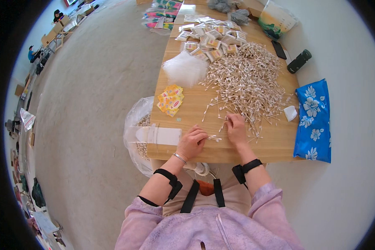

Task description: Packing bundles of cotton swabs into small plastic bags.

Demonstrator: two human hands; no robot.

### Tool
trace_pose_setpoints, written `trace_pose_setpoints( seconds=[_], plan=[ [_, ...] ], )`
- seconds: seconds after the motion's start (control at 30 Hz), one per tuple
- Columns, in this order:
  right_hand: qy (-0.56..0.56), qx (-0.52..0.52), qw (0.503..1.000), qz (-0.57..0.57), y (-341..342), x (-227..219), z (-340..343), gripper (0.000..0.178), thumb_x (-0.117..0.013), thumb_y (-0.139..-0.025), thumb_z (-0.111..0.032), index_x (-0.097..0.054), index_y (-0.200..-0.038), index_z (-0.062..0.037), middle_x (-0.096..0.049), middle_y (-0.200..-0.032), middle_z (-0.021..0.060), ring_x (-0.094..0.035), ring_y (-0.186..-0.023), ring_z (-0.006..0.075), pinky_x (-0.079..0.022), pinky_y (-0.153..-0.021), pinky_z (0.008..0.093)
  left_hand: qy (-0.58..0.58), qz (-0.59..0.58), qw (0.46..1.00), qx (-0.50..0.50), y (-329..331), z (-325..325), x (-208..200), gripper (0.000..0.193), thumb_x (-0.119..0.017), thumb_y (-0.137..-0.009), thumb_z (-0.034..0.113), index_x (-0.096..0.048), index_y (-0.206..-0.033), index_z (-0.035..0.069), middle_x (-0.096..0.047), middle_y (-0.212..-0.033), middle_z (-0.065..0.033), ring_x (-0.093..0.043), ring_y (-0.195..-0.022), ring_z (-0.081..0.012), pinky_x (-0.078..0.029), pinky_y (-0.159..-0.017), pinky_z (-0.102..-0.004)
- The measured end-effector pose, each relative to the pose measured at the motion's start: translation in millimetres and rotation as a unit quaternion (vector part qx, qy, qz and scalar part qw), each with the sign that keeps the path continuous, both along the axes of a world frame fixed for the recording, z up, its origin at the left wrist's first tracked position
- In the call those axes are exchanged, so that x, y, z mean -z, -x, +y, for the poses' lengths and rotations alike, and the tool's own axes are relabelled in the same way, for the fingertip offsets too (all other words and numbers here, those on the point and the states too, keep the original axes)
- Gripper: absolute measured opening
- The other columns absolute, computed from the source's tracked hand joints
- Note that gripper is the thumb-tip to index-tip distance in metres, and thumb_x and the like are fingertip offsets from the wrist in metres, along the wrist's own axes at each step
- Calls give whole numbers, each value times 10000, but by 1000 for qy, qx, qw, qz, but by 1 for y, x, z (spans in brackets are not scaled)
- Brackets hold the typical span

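A large heap of cotton swabs [250, 75] spreads over the wooden table, thinning out toward me. At its near edge my right hand [236, 127] pinches a cotton swab between thumb and fingers. My left hand [191, 141] is closed around a few cotton swabs [213, 138], whose white tips poke out to the right, just above the tabletop. Beside that hand, a white box-like piece [168, 136] lies at the table's left edge. Yellow printed cards [170, 100] and a stack of clear plastic bags [185, 68] are farther off on the left.
Filled small packets [214, 37] are piled at the back. Along the right stand a dark bottle [299, 61], a phone [278, 49] and a blue flowered pouch [313, 121]. A plastic bag of swabs [142, 146] hangs by the left edge. People sit far left.
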State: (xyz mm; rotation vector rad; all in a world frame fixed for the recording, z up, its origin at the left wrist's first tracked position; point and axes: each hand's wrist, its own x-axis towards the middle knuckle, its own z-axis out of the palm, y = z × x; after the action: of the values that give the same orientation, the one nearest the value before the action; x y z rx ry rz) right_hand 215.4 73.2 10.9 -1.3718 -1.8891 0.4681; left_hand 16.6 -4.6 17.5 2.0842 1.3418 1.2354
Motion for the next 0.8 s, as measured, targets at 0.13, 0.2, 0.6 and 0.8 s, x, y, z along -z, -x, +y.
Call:
trace_pose_setpoints(
  seconds=[0.13, 0.2, 0.6, 0.8],
  plan=[
    [-54, 135, 987, -63, 11, -6, -16, 177, -685, -761, -132, -663, -918, -53, -563, -978, 120, -510, -970, 315, -414, -876, 399, -1, 12, 1000, -1, 2, -2, 0, 131, -633, -720, -13, -654, -829, 57, -658, -879, -71, -601, -922, -264, -445, -978, -399],
    [26, 128, 987, -88, 11, -10, -19, 206, -696, -760, -176, -664, -917, -47, -540, -969, 122, -502, -952, 311, -413, -870, 395, 3, 11, 1000, 2, 2, -1, -1, 134, -626, -725, -14, -656, -832, 60, -659, -882, -69, -600, -930, -262, -440, -984, -398],
    [58, -109, 992, -36, 47, -15, -35, 89, -658, -761, -159, -697, -817, -102, -606, -822, 74, -558, -876, 265, -430, -811, 395, -4, 15, 1000, 5, 2, -2, 1, 170, -654, -721, -5, -641, -877, 59, -647, -923, -81, -590, -956, -284, -432, -988, -404],
    [3, -60, 998, 7, 37, -2, -45, 139, -613, -756, -97, -682, -877, -92, -590, -931, 68, -530, -942, 267, -403, -843, 398, 37, -33, 993, -109, -1, -3, -10, 232, -677, -737, 69, -623, -962, 62, -601, -975, -125, -554, -983, -310, -422, -926, -413]
  ],
)
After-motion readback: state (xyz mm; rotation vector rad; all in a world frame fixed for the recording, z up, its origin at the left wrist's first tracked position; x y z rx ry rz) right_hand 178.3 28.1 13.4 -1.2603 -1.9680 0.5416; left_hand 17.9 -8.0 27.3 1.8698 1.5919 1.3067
